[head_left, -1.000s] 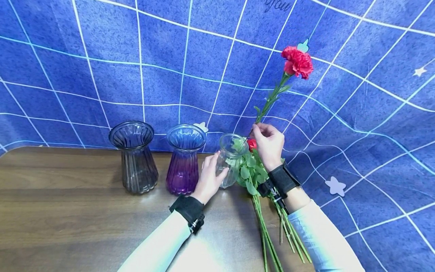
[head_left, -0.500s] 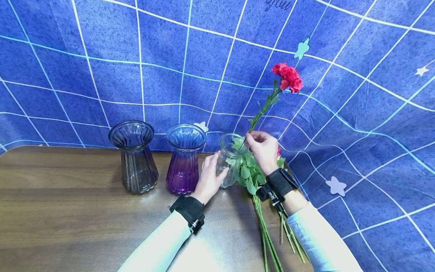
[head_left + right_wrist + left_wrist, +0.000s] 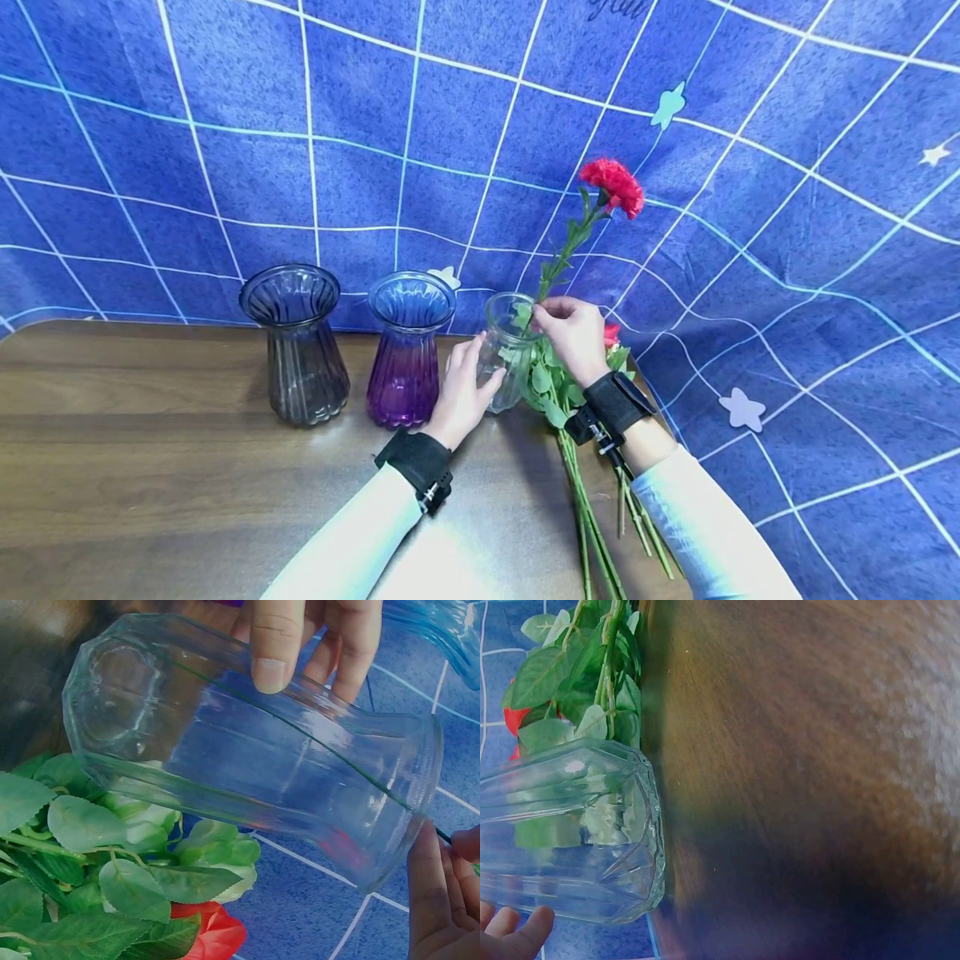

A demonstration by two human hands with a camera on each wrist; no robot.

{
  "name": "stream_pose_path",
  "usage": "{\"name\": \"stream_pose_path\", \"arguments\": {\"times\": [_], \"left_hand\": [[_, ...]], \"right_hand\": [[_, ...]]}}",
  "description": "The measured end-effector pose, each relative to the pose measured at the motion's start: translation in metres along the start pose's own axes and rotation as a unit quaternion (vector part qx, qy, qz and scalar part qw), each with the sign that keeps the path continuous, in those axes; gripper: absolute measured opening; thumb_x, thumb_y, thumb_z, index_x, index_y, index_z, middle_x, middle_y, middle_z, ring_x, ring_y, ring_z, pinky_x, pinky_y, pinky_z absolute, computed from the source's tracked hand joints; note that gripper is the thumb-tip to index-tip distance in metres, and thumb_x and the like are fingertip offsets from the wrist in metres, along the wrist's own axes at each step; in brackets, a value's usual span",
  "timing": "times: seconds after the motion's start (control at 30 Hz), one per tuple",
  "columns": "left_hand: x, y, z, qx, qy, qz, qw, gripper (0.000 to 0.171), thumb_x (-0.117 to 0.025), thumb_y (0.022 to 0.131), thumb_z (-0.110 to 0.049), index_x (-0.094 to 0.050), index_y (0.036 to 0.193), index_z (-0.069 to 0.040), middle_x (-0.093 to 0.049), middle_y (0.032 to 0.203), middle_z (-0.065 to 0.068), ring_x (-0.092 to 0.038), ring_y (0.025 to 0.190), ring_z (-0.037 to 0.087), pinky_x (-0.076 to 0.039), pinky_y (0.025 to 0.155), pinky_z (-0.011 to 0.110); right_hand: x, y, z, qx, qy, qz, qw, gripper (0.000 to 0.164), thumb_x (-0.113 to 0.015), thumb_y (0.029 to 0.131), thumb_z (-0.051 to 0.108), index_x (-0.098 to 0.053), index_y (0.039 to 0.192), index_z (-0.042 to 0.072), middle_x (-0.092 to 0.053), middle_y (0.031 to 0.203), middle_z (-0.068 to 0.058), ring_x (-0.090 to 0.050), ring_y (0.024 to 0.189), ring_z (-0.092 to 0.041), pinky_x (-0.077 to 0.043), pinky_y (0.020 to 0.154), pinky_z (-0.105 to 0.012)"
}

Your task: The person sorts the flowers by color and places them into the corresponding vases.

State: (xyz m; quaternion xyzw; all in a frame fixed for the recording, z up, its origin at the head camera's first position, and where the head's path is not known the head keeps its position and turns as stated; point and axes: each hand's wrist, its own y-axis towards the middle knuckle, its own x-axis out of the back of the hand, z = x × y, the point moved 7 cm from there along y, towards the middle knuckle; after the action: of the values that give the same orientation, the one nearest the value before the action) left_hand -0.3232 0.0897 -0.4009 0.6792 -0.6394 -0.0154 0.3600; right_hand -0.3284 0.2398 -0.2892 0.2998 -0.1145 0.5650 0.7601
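A red carnation leans up and to the right above a clear glass vase. Thumb and fingers of my right hand pinch its stem at the vase's mouth. Through the glass in the right wrist view, the thin green stem runs down inside toward the base. My left hand grips the vase from its left side, with the thumb on the near face and the other fingers behind. In the left wrist view, the vase's base meets the wooden tabletop.
Left of the clear vase stand a blue-and-purple glass vase and a dark grey one. Several leafy flower stems lie at the right, with a red bloom among them. A blue patterned cloth hangs behind the table.
My right hand has moved down and left, and the carnation has come lower with its stem deeper in the clear vase. My left hand has stayed on the vase.
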Motion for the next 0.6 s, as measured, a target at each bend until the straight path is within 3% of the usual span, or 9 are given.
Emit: {"name": "stream_pose_path", "arguments": {"times": [0.37, 0.6], "left_hand": [[-0.0002, -0.0009, 0.0001, 0.001, -0.004, -0.003, 1.0, 0.06, -0.069, 0.084, -0.022, -0.044, 0.137, -0.005, -0.051, 0.123, 0.018, -0.049, 0.115, 0.033, -0.044, 0.099, 0.046], [-0.0005, -0.0011, 0.0012, 0.005, -0.005, -0.001, 1.0, 0.061, -0.068, 0.085, -0.022, -0.044, 0.137, -0.005, -0.051, 0.123, 0.017, -0.049, 0.115, 0.033, -0.044, 0.099, 0.046]], "right_hand": [[0.0013, 0.0009, 0.0027, -0.032, -0.058, 0.021, 0.998, 0.02, -0.066, 0.084, 0.02, -0.073, 0.09, 0.002, -0.073, 0.078, -0.014, -0.07, 0.074, -0.027, -0.041, 0.05, -0.014], [0.0015, 0.0016, 0.0027, -0.035, -0.019, 0.033, 0.999, 0.023, -0.067, 0.084, 0.021, -0.071, 0.097, 0.001, -0.072, 0.081, -0.017, -0.071, 0.074, -0.028, -0.046, 0.052, -0.015]]}}
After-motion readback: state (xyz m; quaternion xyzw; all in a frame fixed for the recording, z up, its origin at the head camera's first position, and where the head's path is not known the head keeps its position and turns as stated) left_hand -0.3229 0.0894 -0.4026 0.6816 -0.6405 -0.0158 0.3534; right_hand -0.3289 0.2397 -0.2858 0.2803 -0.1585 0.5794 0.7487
